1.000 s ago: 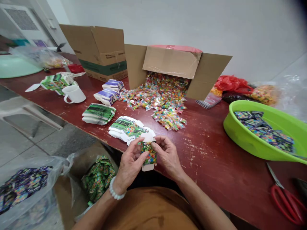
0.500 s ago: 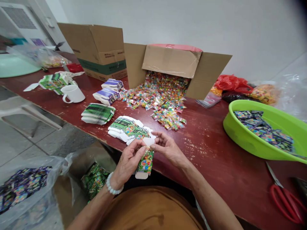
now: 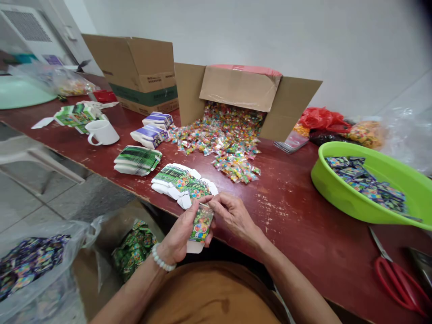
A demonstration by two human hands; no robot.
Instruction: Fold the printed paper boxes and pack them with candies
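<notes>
My left hand (image 3: 180,234) is wrapped round a small green printed carton (image 3: 201,225), its fingertips showing at the carton's right side. A white flap sticks out at the carton's lower end. At the upper end, the bent fingers of my right hand (image 3: 232,213) pinch the carton's edge; the top flap no longer shows upright. Just beyond both hands lies a fanned row of flat green cartons (image 3: 182,182). Farther left is a tight stack of green cartons (image 3: 137,159).
Wrapped candies (image 3: 232,153) spill from an open cardboard box (image 3: 239,87). A green basin (image 3: 354,209) with dark sachets and red-handled scissors (image 3: 393,274) are at right. A white mug (image 3: 103,132) and purple cartons (image 3: 150,136) stand left. Bags of sachets (image 3: 33,265) sit below the table edge.
The white top flap that stood up between my hands has been folded down. My left hand now reaches round the carton, and my right fingers have curled in at its top.
</notes>
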